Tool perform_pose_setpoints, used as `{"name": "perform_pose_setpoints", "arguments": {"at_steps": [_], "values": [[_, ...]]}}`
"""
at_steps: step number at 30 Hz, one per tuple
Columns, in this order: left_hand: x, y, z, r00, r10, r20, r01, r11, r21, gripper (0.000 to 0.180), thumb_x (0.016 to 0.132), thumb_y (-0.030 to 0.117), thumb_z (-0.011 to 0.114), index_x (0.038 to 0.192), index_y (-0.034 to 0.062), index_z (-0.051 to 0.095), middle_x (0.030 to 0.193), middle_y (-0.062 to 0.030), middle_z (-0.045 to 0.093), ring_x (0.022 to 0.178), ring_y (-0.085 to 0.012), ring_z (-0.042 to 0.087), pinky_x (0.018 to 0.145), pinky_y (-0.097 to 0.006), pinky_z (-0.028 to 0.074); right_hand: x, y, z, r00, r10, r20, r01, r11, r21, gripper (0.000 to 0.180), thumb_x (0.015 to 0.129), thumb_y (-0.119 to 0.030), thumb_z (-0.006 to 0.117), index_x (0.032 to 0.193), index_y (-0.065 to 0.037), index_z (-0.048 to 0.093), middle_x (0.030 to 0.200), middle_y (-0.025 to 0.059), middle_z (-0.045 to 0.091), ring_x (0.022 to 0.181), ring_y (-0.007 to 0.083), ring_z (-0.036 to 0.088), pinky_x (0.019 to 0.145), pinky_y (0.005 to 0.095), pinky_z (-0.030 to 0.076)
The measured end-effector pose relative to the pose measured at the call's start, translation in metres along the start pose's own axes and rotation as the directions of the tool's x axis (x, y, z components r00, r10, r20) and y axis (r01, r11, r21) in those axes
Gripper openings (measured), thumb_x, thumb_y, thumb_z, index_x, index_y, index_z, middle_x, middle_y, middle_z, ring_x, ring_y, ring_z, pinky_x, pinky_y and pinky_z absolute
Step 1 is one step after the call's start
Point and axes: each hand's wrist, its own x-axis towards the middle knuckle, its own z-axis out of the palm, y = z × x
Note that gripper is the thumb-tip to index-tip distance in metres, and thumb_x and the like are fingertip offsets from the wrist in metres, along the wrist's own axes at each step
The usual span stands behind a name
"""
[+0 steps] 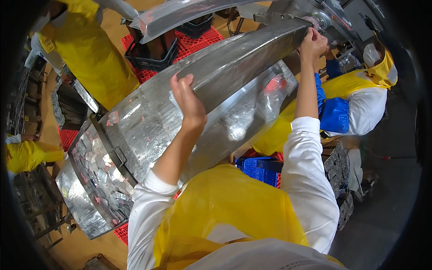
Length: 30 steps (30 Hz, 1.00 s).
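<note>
My left hand (186,99) is raised over the steel worktable (148,121), its fingers loosely bent and nothing visibly held. It is beside the near-left end of a long steel trough (247,58), with a sliver of clear film next to its palm. My right hand (312,45) reaches to the trough's far end, fingers pinched together beside a round metal nozzle (320,20) with something pinkish at its mouth. What those fingers grip is hidden. A clear plastic bag (270,101) with a pink-red patch lies on the table between my arms.
A walled table section (103,180) with a handle holds many flat grey and whitish pieces. One co-worker in a yellow apron (360,85) stands close at right, another person (94,54) at upper left. Black crates (153,56) stand on red grating; a blue bin (258,168) sits below the table.
</note>
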Motion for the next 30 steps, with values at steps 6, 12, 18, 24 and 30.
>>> {"name": "perform_pose_setpoints", "arguments": {"at_steps": [6,12,18,24,30], "values": [[0.01,-0.013,0.001,0.995,-0.08,0.058,0.079,0.997,0.015,0.055,0.089,0.035,0.048,0.134,0.003,0.041,0.12,-0.0088,0.048,0.115,-0.0206,0.042,0.103,-0.034,0.03,-0.031,0.014,0.012,0.278,0.629,0.726,-0.949,0.065,0.307,0.053,0.084,-0.049,0.071,0.121,-0.012,0.062,0.117,0.0096,0.065,0.117,0.0239,0.056,0.092,0.0419,0.048],[0.011,-0.006,0.001,0.983,-0.168,0.077,0.168,0.986,0.003,0.059,0.086,0.037,0.047,0.136,0.0064,0.04,0.134,-0.0109,0.04,0.117,-0.0247,0.044,0.098,-0.037,0.039,-0.044,-0.021,0.012,0.252,0.235,0.939,-0.811,-0.477,0.338,0.063,0.087,-0.058,0.062,0.126,-0.009,0.057,0.125,0.0077,0.061,0.115,0.026,0.057,0.099,0.0461,0.046],[0.007,0.002,0.007,0.968,-0.247,0.052,0.245,0.968,0.047,0.065,0.084,0.038,0.048,0.14,0.0084,0.036,0.133,-0.0104,0.04,0.114,-0.0248,0.047,0.094,-0.037,0.042,-0.062,-0.043,-0.001,0.326,0.093,0.941,-0.79,-0.52,0.325,0.054,0.091,-0.052,0.06,0.125,-0.01,0.058,0.124,0.0064,0.061,0.115,0.0256,0.057,0.099,0.0442,0.045],[0.013,-0.006,0.003,0.977,-0.206,0.052,0.205,0.979,0.023,0.066,0.083,0.037,0.048,0.141,0.0096,0.036,0.129,-0.0105,0.042,0.107,-0.0254,0.05,0.087,-0.037,0.045,-0.068,-0.056,-0.003,0.351,0.147,0.925,-0.793,-0.479,0.377,0.059,0.092,-0.057,0.055,0.129,-0.01,0.055,0.125,0.0072,0.06,0.115,0.0257,0.056,0.099,0.0425,0.045],[0.007,-0.001,0.008,0.982,-0.182,0.051,0.183,0.983,0.002,0.041,0.082,0.043,0.053,0.108,0.0111,0.051,0.103,-0.0106,0.056,0.095,-0.0261,0.058,0.085,-0.038,0.047,-0.07,-0.056,-0.002,0.365,0.151,0.919,-0.802,-0.45,0.392,0.062,0.093,-0.059,0.051,0.129,-0.01,0.053,0.125,0.0079,0.059,0.115,0.0257,0.056,0.099,0.042,0.045]]}}
